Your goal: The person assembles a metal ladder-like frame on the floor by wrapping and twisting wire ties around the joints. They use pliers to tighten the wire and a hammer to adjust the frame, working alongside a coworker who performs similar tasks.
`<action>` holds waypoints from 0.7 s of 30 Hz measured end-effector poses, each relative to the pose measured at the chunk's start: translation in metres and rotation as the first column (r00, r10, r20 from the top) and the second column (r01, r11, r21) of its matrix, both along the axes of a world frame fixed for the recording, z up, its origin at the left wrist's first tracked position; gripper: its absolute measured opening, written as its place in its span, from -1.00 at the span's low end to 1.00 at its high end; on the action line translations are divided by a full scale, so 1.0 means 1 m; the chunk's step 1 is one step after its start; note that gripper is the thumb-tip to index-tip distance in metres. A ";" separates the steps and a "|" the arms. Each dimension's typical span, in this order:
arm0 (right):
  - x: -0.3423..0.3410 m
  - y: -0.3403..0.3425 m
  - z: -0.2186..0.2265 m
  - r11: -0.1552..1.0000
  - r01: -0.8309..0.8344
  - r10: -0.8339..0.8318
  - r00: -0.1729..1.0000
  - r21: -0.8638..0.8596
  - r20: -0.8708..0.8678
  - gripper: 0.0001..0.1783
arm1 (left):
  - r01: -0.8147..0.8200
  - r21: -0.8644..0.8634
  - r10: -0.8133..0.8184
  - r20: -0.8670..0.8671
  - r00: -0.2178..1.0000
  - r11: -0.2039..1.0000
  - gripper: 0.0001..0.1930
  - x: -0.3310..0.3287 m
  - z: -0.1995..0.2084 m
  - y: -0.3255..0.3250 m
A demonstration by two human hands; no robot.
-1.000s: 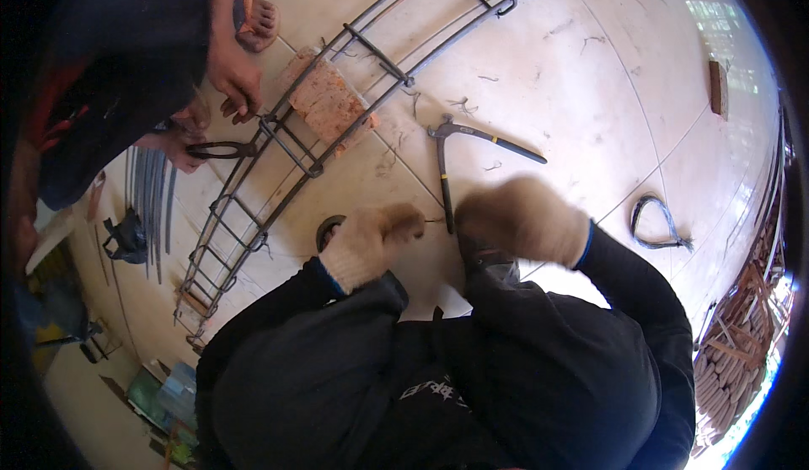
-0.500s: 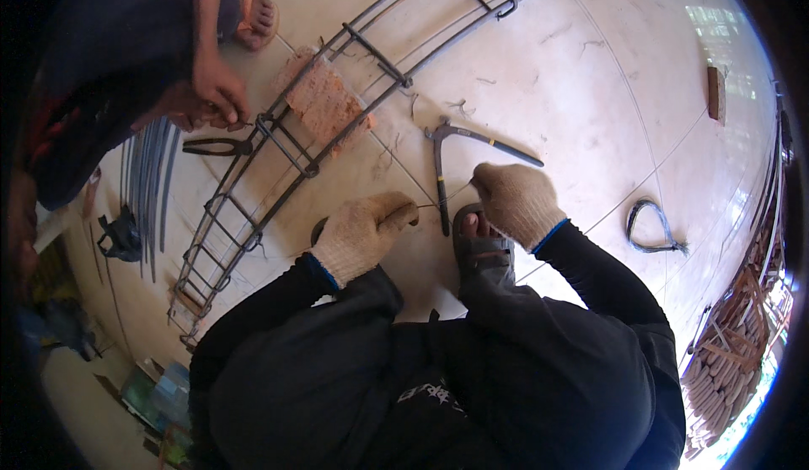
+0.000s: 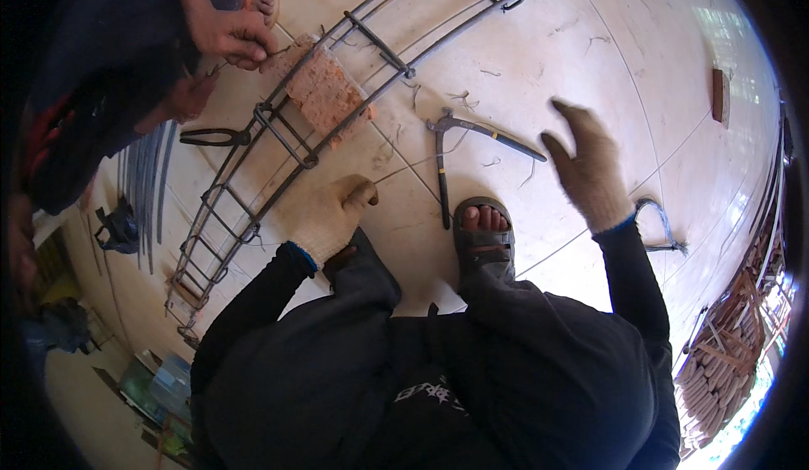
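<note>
My left hand [image 3: 324, 217], in a beige knitted glove, is closed with a thin tie wire [image 3: 413, 167] running from its fingertips toward the pincers. My right hand [image 3: 590, 171], gloved the same way, is off to the right with thumb and fingers apart and nothing in it. Between the hands, pincers [image 3: 443, 162] with black and yellow handles lie spread on the tiles. Left of them a long rebar cage [image 3: 291, 146] of bars and square stirrups slants across the floor, resting over a reddish brick [image 3: 327, 104].
At the upper left a co-worker's hand [image 3: 236, 36] holds a thin wire. Dark pincers [image 3: 216, 137] lie by the cage. Loose bars [image 3: 152, 184] are at far left, a looped wire bundle [image 3: 666, 234] at right, and a brown block [image 3: 720, 97] farther off.
My right hand has let go of the wire and swung up and right, its fingers opening. My left hand has shifted slightly left with the wire. The co-worker's hands have moved.
</note>
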State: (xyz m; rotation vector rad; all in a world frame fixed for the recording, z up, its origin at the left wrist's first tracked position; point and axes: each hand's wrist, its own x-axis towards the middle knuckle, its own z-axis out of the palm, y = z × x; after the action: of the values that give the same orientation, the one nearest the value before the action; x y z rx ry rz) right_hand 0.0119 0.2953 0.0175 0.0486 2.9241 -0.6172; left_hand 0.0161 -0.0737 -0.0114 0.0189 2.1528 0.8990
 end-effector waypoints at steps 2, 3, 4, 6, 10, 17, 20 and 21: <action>0.000 0.003 0.019 0.997 0.076 -0.069 0.980 0.034 -0.188 -0.46 | -0.065 0.025 0.063 0.077 0.995 0.998 -0.63 0.000 0.005 0.006; 0.005 -0.003 0.025 0.998 0.066 -0.060 0.951 0.011 -0.303 -0.44 | -0.057 0.075 0.050 0.092 0.994 0.996 -0.63 0.001 0.008 0.011; 0.008 -0.011 0.024 0.996 -0.026 0.000 0.952 -0.081 -0.306 -0.39 | -0.046 0.105 0.032 0.129 0.991 0.993 -0.64 0.002 0.012 0.015; 0.017 -0.040 0.010 0.922 -0.205 0.156 0.973 -0.327 -0.170 -0.26 | -0.048 0.170 0.016 0.186 0.982 0.984 -0.63 0.001 0.015 0.023; 0.034 -0.082 -0.016 0.937 -0.348 0.321 0.806 -0.041 0.498 -0.55 | -0.096 0.200 0.074 0.114 0.991 0.975 -0.65 -0.003 0.010 0.033; 0.021 -0.032 -0.031 0.809 -0.327 0.437 0.890 -0.489 0.129 -0.79 | 0.224 0.193 -0.219 -0.045 0.975 0.955 -0.75 0.023 0.014 0.032; 0.033 -0.035 -0.038 0.833 -0.479 0.551 0.764 -0.278 0.335 -0.72 | 0.028 0.192 -0.007 -0.110 0.994 0.981 -0.74 0.025 0.017 0.034; 0.039 -0.037 -0.037 0.787 -0.525 0.614 0.716 -0.324 0.333 -0.71 | 0.044 0.157 -0.038 -0.041 0.998 0.987 -0.73 0.023 0.018 0.035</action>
State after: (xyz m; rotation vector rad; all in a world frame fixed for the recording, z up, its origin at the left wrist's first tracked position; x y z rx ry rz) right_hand 0.0507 0.2581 -0.0197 -0.6500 2.2452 -0.6834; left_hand 0.0391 -0.0392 0.0063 0.1597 2.1028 1.0510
